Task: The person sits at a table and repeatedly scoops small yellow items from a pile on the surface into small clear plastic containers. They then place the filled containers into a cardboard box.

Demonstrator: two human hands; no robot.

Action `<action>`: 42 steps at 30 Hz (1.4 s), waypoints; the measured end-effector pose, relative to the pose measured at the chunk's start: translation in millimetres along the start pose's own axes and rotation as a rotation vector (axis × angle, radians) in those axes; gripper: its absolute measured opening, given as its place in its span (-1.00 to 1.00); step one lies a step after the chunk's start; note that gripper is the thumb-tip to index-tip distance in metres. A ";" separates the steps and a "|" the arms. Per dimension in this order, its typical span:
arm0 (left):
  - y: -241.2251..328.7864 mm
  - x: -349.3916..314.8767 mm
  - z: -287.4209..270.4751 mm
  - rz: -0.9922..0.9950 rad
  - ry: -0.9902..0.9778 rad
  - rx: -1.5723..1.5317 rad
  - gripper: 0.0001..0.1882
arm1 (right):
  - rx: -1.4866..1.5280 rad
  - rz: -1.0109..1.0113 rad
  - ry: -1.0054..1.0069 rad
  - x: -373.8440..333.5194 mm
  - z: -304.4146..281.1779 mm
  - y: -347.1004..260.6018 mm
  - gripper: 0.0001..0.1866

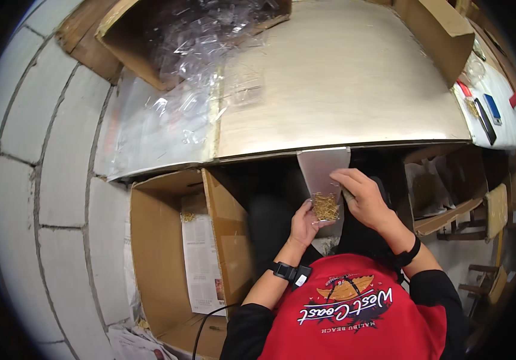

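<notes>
A pale, tapered tray-like strip [325, 165] slopes from the table's front edge down toward my lap. Small gold-coloured metal pieces [325, 207], thin and wiry, lie heaped at its lower end; their exact kind is too small to make out. My left hand [307, 224] is closed round that lower end, thumb at the side and fingers beneath. At the strip's right edge is my right hand [363, 195], its fingers bent together with the tips over the surface. Whatever sits between those fingertips is hidden.
Clear plastic packages [201, 45] spill from a cardboard box [129, 45] onto the table [342, 78]. An open carton [228, 222] with newspaper stands at my left, another box [444, 186] at right. A blue object [492, 109] and a black-handled tool [484, 123] lie far right.
</notes>
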State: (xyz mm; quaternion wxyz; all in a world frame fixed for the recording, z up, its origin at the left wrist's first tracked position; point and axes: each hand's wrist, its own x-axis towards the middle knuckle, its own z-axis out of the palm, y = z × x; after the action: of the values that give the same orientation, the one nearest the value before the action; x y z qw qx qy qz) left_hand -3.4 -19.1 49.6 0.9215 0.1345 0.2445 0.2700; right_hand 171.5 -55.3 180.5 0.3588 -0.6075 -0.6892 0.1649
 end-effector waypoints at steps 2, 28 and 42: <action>-0.5 -0.4 0.0 0.025 0.064 0.048 -0.51 | 0.044 -0.001 0.011 -13.3 21.1 13.4 -0.53; -17.6 33.7 -86.0 -0.107 0.337 0.372 -0.66 | -0.587 0.941 0.153 238.3 -238.9 382.0 -0.17; -16.3 42.7 -98.1 -0.073 0.389 0.393 -0.73 | -0.420 0.017 -0.278 409.7 23.1 190.1 -0.29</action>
State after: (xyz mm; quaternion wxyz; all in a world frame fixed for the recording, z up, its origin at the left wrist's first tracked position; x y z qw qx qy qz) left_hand -16.3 2.9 -55.6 0.8226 0.2475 0.4692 0.2048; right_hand 290.3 380.6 159.0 0.1253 -0.6462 -0.7457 0.1031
